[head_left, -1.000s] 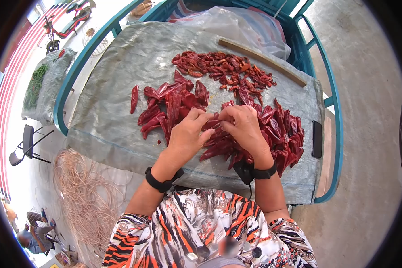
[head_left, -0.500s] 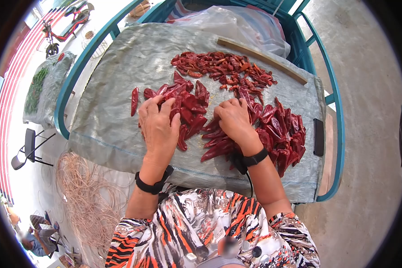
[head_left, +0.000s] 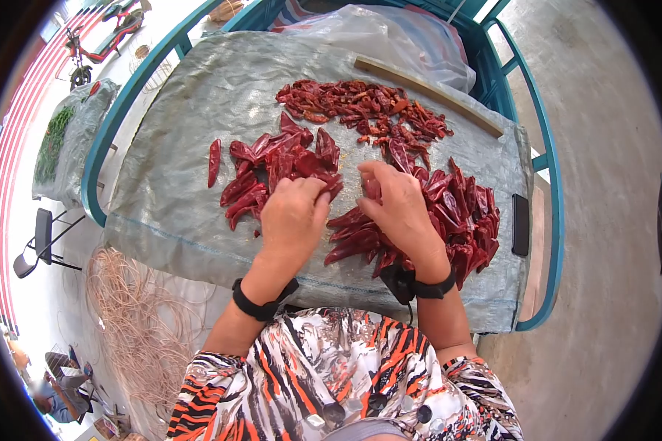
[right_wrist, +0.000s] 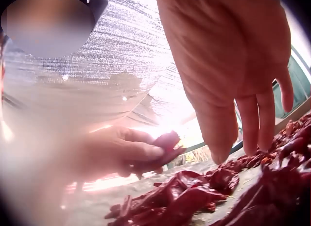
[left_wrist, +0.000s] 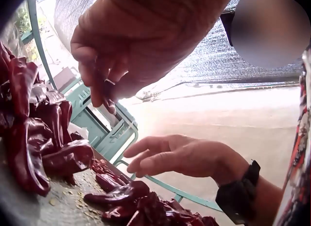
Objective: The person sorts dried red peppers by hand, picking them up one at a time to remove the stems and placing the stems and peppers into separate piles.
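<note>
My left hand [head_left: 293,220] pinches a red dried pepper [right_wrist: 167,143] between thumb and fingers, beside the left pepper pile [head_left: 279,158]. In the left wrist view the fingers of the left hand [left_wrist: 141,41] are curled, with a dark bit of pepper showing between them. To the right, my right hand [head_left: 403,213] hovers over the near edge of the right pepper pile [head_left: 456,213], its fingers extended and apart. The right wrist view shows the right hand [right_wrist: 233,66] with straight fingers and no pepper visible in them.
Small shrivelled peppers [head_left: 360,103] lie at the back, before a wooden strip [head_left: 426,95]. A single pepper [head_left: 214,162] lies at far left. A phone [head_left: 520,224] sits at the right edge, inside the teal rail [head_left: 557,220]. Plastic bags [head_left: 390,37] stand behind.
My left hand has moved right from the left pile and now holds a pepper. My right hand has shifted slightly right, its fingers lifting from the peppers and spreading.
</note>
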`<state>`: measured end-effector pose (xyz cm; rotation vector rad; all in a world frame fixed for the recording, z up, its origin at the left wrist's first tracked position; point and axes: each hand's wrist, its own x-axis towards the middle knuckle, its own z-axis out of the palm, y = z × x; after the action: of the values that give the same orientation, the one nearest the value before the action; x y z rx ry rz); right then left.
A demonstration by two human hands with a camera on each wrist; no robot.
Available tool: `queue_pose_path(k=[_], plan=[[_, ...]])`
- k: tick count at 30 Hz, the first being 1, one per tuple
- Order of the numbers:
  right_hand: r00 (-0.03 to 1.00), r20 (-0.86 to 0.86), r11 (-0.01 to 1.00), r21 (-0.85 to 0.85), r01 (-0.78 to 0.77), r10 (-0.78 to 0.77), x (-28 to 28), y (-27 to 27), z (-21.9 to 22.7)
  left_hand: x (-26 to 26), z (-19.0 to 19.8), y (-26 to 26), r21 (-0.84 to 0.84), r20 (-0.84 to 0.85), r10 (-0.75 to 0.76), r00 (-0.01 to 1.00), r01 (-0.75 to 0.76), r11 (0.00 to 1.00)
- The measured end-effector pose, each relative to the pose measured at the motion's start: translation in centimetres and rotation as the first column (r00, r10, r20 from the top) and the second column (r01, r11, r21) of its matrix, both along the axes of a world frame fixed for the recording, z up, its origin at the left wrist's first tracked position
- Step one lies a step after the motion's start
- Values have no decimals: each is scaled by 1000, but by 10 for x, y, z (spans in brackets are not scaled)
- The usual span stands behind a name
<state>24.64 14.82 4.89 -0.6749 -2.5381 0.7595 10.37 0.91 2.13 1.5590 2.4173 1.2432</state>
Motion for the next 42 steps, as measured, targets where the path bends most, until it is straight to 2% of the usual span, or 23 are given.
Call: queue_pose_path(k=[1,3,5,8,9,10,12,14,16,18,19,21,22,24,25,26,27,28,29,32,36,38,42], plan=[[995,100,997,72,9,-16,8,1,1,-5,4,-3,-46,45,68,997,-66,997],[966,259,976,213,-38,-19,21,1,-2,-20,6,-10,41,-78,143,987,-141,989],[962,273,967,246,-60,-10,24,-1,-8,-26,7,-11,102,-198,258,946,-242,965],[963,268,972,231,-41,-23,24,-2,-18,-26,10,-14,119,-131,178,975,-163,979],[965,261,976,215,-29,-29,23,-2,-20,-24,10,-14,121,-65,99,993,-91,988],[966,259,983,181,-30,-19,23,-2,-19,-21,10,-13,138,-60,39,997,-30,990],[968,252,993,115,-30,0,24,-2,-14,-8,10,-12,110,79,-53,995,44,993],[974,227,1000,15,17,-20,25,-2,-12,-3,-2,-10,52,70,-211,975,207,977],[985,168,995,-88,55,-40,26,-2,-8,5,-3,-9,19,0,-279,960,279,960],[995,76,975,-206,86,-72,28,-5,2,12,-5,-3,52,-88,-317,944,323,945],[999,43,978,-205,30,-22,29,-6,4,13,-6,-2,68,-133,-336,933,347,936],[997,-26,978,-195,-80,77,30,-5,8,16,-10,-4,-43,-94,-337,937,334,942],[997,-83,948,-318,-28,2,29,-6,5,17,-11,-5,-98,-77,-336,939,328,940],[973,-165,831,-555,44,-163,25,-7,-9,13,-13,-8,-83,-90,-259,962,252,964],[964,-160,871,-478,114,-214,23,-5,-9,11,-12,-10,-76,-96,-217,971,211,975],[972,-69,941,-274,197,-223,22,-3,-11,10,-10,-12,-130,-65,-148,987,139,982],[968,18,966,-52,251,-251,22,0,-13,9,-5,-15,-186,-37,-77,996,69,980],[950,96,945,177,276,-295,21,3,-17,7,-2,-17,-242,-14,-5,1000,1,970],[947,117,933,247,263,-298,19,7,-28,4,-9,-17,-233,-87,20,996,-40,972],[891,286,874,441,206,-354,10,4,-38,1,-19,-17,-312,-77,61,995,-82,947],[916,289,890,437,132,-278,4,8,-55,-2,-19,-19,-446,-73,25,997,-55,893],[937,202,895,406,184,-284,4,7,-56,-4,-15,-21,-464,-38,12,999,-28,886],[951,5,934,193,301,-308,5,1,-38,-10,-8,-19,-252,15,5,1000,-1,968]])
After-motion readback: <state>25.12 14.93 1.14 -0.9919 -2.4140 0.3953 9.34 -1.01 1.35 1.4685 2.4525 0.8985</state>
